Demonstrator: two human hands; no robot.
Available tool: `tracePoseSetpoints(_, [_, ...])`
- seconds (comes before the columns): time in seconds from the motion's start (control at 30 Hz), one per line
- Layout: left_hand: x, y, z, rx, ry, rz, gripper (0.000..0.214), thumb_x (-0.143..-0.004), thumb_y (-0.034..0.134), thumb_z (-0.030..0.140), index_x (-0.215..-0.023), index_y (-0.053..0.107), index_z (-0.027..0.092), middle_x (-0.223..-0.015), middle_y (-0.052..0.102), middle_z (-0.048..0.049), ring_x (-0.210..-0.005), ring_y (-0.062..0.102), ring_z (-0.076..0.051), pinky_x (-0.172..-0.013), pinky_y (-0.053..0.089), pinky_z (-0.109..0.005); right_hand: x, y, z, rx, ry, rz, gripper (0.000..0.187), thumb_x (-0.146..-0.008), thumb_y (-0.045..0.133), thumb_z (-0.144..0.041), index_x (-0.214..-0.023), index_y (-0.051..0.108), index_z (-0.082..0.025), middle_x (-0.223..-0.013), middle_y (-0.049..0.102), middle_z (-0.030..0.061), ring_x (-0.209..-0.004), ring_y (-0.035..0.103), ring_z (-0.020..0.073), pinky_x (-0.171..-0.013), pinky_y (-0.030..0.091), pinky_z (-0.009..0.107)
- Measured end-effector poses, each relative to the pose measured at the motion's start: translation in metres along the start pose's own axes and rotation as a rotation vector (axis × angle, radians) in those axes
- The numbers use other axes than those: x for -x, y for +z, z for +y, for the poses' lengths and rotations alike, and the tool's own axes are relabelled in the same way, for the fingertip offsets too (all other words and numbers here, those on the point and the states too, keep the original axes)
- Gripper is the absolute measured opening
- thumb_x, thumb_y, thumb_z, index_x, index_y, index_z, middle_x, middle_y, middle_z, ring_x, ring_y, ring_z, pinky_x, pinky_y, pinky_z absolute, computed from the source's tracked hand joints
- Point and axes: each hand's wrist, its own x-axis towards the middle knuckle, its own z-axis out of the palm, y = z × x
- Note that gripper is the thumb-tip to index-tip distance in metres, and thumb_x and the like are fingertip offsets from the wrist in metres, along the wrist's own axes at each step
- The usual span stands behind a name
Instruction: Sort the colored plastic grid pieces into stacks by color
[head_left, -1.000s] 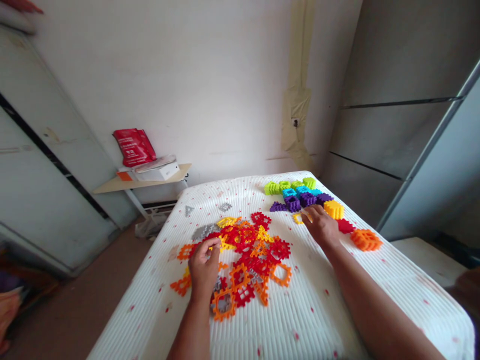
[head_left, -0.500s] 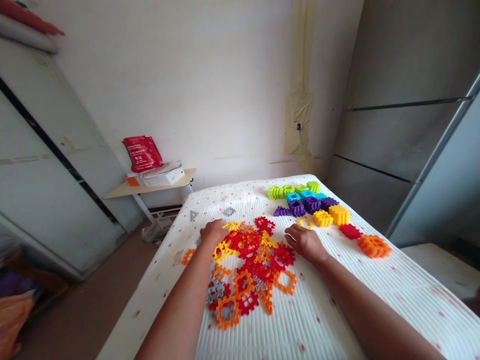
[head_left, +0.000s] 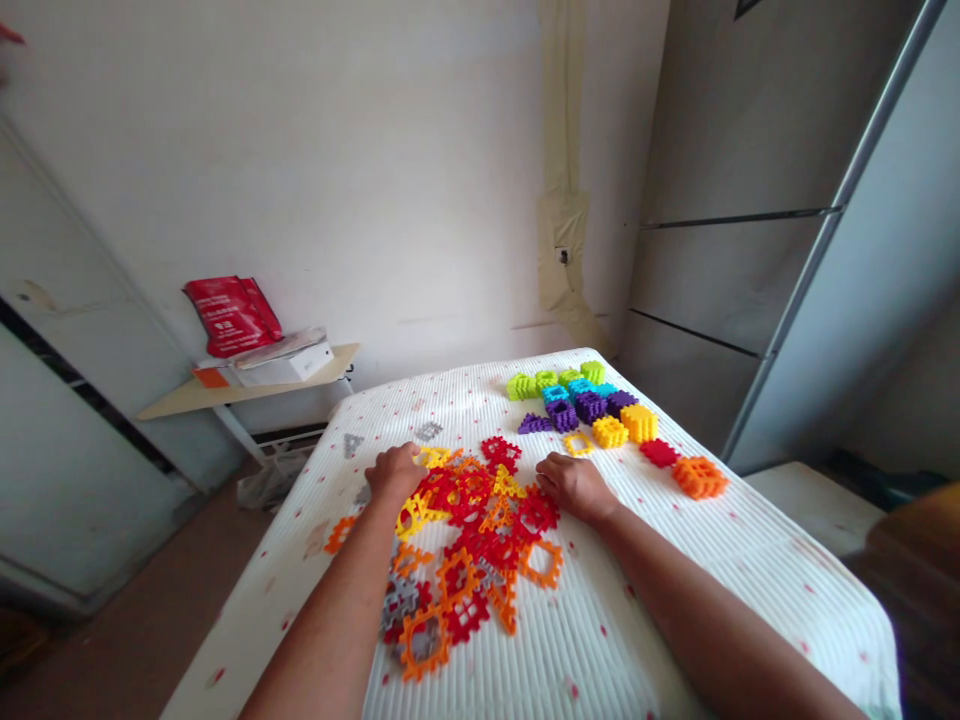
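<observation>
- A loose pile of flat red, orange and yellow interlocking pieces lies spread on a bed with a white ribbed cover.
- The left hand rests knuckles-up on the pile's far left edge, fingers curled under; I cannot tell whether it grips a piece.
- The right hand lies palm-down at the pile's far right edge — fingers bent, grip unclear.
- Beyond the pile to the right sit stacks grouped by colour — seemingly set apart from the loose pieces.

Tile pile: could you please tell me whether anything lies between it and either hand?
Nothing visible: the left hand rests on the tile pile, at its far-left edge, the right hand at its right edge.
</observation>
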Motion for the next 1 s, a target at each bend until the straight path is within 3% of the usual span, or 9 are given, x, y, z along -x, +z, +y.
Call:
tracePoseSetpoints(0.23, [0.01, 0.001, 0.005, 0.138, 0.092, 0.133, 0.036, -0.067, 0.053, 0.015, -0.1, 0.061, 0.026, -0.101, 0.065, -0.0059, -0.093, 0.061, -0.023, -0.079, 0.044, -0.031, 0.0, -0.001, -0.001, -0.013, 0.008, -0.003, 0.028, -0.092, 0.036, -0.025, -0.081, 0.061, -0.018, -0.081, 0.062, 0.0043, -0.071, 0.057, 0.0104, -0.061, 0.033, 0.02])
tracePoseSetpoints(0.47, [0.026, -0.009, 0.009, 0.492, 0.145, 0.25, 0.03, -0.068, 0.049, 0.012, -0.092, 0.065, 0.021, -0.085, 0.064, -0.0026, -0.082, 0.06, -0.017, -0.076, 0.045, -0.027, 0.002, -0.003, 0.001, -0.076, 0.052, 0.046, 0.027, -0.09, 0.038, -0.025, -0.085, 0.063, -0.018, -0.083, 0.063, 0.0047, -0.073, 0.058, 0.0116, -0.063, 0.037, 0.021])
tracePoseSetpoints(0.63, [0.063, -0.003, 0.017, 0.794, 0.205, 0.203, 0.032, -0.067, 0.051, 0.023, -0.095, 0.063, 0.013, -0.076, 0.063, -0.0027, -0.07, 0.06, -0.014, -0.067, 0.048, -0.024, 0.002, -0.004, -0.01, -0.278, 0.081, 0.209, 0.023, -0.088, 0.044, -0.03, -0.097, 0.062, -0.018, -0.09, 0.063, 0.0059, -0.076, 0.06, 0.0135, -0.068, 0.044, 0.024])
tracePoseSetpoints(0.73, [0.087, 0.005, 0.025, 1.031, 0.204, 0.138, 0.032, -0.064, 0.055, 0.028, -0.091, 0.063, 0.012, -0.074, 0.063, -0.0028, -0.068, 0.059, -0.014, -0.067, 0.048, -0.025, 0.002, -0.004, -0.028, -0.435, 0.024, 0.292, 0.03, -0.085, 0.05, -0.038, -0.106, 0.058, -0.018, -0.099, 0.063, 0.0086, -0.086, 0.06, 0.0167, -0.075, 0.048, 0.027])
tracePoseSetpoints(0.87, [0.107, 0.012, 0.036, 1.272, 0.162, 0.056, 0.032, -0.057, 0.063, 0.029, -0.085, 0.064, 0.013, -0.073, 0.063, -0.0022, -0.068, 0.058, -0.014, -0.067, 0.047, -0.025, 0.0, -0.001, -0.054, -0.53, -0.074, 0.291, 0.044, -0.08, 0.057, -0.042, -0.117, 0.053, -0.019, -0.114, 0.059, 0.0103, -0.105, 0.055, 0.0206, -0.089, 0.046, 0.034])
tracePoseSetpoints(1.0, [0.115, 0.014, 0.043, 1.31, 0.156, -0.016, 0.03, -0.055, 0.064, 0.03, -0.081, 0.064, 0.014, -0.07, 0.061, -0.0007, -0.066, 0.057, -0.013, -0.063, 0.046, -0.024, -0.001, 0.003, -0.063, -0.531, -0.075, 0.273, 0.041, -0.081, 0.056, -0.037, -0.117, 0.053, -0.02, -0.112, 0.059, 0.0109, -0.103, 0.055, 0.021, -0.086, 0.048, 0.034])
